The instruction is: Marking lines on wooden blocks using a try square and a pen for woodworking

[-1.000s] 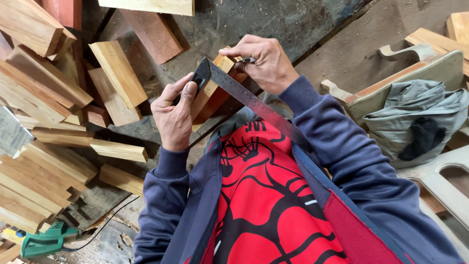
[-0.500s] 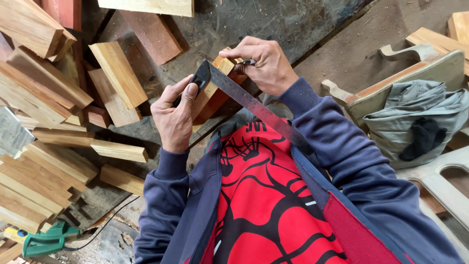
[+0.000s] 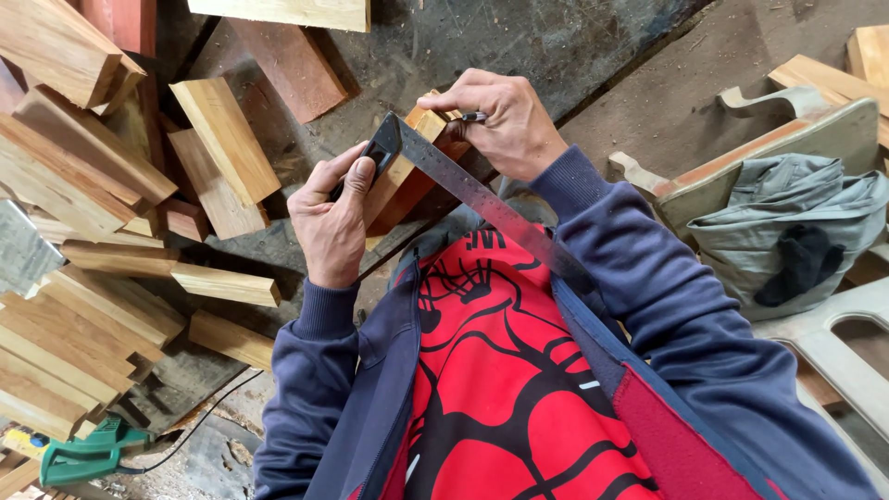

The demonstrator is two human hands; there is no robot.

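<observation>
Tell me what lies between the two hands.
Head view: a wooden block with a try square laid across it spans between left hand and right hand.

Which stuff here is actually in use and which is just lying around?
In use: wood block, try square, pencil, left hand, right hand.
Lying about: wood offcuts, green power tool, grey cloth, cut-out panel.

Dark dusty floor (image 3: 519,46) lying under scattered wood offcuts (image 3: 222,153). Stacked planks (image 3: 65,343) piling at left. Green power tool (image 3: 88,454) resting bottom left. Grey cloth (image 3: 787,222) sitting on pale cut-out boards (image 3: 833,343) at right.
</observation>
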